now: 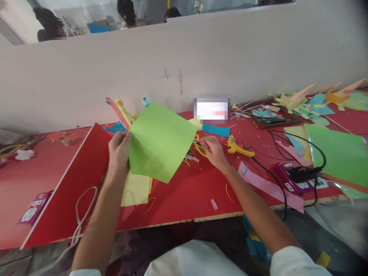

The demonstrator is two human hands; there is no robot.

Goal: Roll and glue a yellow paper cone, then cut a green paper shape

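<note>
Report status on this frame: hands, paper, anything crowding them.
Left hand pinching green sheet, lifted off table. Right hand down on scissors. Glue gun and paper scraps close by.

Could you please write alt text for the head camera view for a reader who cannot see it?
The left hand holds up a green paper sheet over a red table, while the right hand reaches onto yellow-handled scissors among paper scraps. A yellow glue gun lies just right of it.

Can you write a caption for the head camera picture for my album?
Left hand holds up green paper while right hand touches scissors beside a glue gun.
</note>
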